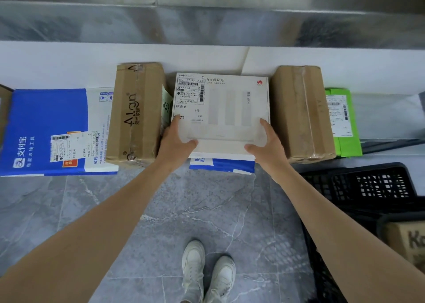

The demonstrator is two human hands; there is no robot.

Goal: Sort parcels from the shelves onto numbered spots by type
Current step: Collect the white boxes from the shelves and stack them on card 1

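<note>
Left hand (176,141) and right hand (268,144) on the near corners of a white box (226,105) atop a blue parcel (224,165)

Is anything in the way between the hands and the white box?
No. The left hand and right hand grip the white box at its near corners. The left brown box and right brown box stand close beside it, and a blue-and-white parcel lies under it.
</note>
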